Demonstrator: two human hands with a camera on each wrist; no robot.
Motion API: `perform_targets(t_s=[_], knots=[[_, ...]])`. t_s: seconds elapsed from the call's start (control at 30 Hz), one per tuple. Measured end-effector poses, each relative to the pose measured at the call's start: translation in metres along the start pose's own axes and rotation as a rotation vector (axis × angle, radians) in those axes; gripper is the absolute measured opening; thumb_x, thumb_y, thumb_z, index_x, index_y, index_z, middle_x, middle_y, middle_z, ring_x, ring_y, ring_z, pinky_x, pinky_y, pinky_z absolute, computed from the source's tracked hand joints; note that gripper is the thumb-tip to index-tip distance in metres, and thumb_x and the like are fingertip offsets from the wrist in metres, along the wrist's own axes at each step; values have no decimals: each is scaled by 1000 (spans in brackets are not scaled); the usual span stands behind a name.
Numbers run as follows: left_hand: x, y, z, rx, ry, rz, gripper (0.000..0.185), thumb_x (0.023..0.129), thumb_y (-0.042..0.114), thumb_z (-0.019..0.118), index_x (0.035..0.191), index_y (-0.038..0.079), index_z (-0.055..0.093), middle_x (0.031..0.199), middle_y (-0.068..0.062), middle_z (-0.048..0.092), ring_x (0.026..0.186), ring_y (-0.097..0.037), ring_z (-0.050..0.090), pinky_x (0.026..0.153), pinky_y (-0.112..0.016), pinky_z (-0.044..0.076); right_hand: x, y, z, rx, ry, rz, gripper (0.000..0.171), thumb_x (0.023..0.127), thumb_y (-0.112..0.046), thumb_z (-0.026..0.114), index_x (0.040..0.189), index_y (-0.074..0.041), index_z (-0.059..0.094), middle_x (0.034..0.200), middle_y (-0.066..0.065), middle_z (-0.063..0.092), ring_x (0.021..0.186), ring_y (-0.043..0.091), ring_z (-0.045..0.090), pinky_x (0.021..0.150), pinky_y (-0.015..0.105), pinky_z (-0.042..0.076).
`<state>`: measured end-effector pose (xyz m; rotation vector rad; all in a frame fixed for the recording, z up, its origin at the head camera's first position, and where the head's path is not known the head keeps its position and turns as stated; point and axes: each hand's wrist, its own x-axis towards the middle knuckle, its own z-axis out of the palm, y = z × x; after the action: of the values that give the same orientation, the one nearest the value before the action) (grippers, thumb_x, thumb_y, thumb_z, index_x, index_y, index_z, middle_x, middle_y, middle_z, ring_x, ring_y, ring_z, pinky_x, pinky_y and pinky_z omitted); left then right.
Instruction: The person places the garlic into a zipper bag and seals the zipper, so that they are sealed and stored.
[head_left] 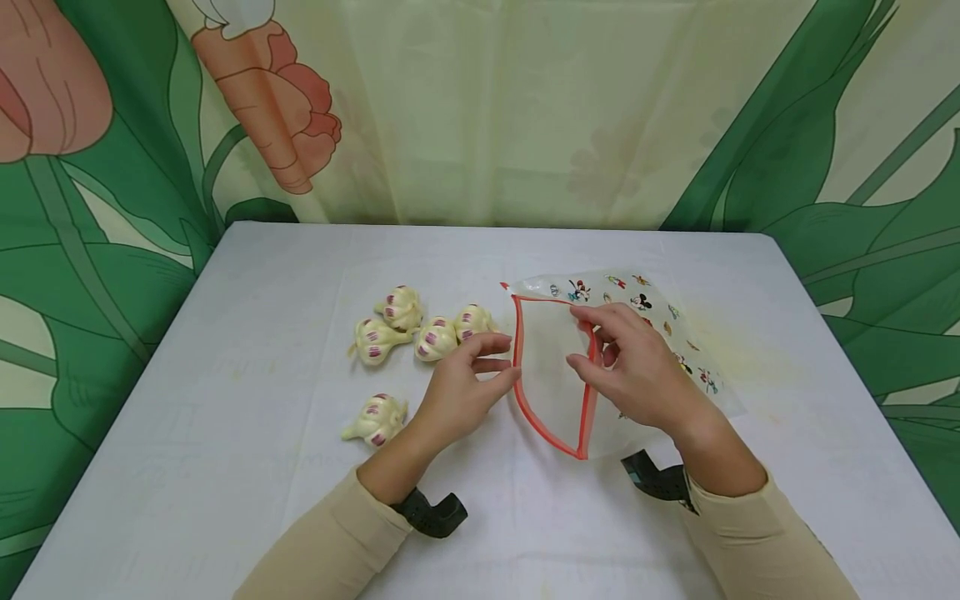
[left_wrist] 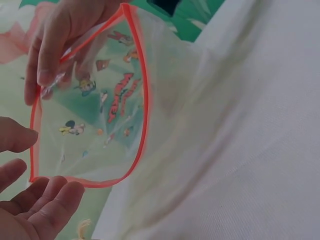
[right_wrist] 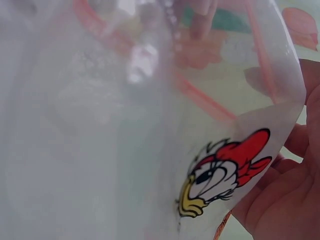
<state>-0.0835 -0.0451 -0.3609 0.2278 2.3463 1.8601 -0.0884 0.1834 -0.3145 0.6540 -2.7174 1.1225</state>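
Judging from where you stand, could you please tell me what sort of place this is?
Probably an indoor tabletop staging area: a white cloth-covered table, a cream-and-green plant-print fabric backdrop behind it, and a clear, red-edged plastic bag.

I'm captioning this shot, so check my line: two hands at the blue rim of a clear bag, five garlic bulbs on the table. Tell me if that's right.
Not quite: the bag has a red rim, not blue, as the head view shows. The rest stands: left hand and right hand at the rim, five bulbs on the table.
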Motion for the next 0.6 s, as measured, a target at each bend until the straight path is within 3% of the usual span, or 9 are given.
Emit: perform_targets(t_s=[0.33,0.6], knots=[[-10,-6,-13,-39,39,26,44,88,5,75,130,1,59,127,-12,63,110,-23,66,89,-33,55,-1,1,0,-10,0,-1,53,85,-1,77,134,1,59,106,11,56,81,18,52,71,20,50],[-32,-7,-35,151,92,93,57,84,8,82,134,2,56,126,-3,62,117,-22,59,98,-38,50,0,0,-1,7,-4,8,52,86,-2,77,135,1,59,107,8,55,82,17,53,71,19,49]])
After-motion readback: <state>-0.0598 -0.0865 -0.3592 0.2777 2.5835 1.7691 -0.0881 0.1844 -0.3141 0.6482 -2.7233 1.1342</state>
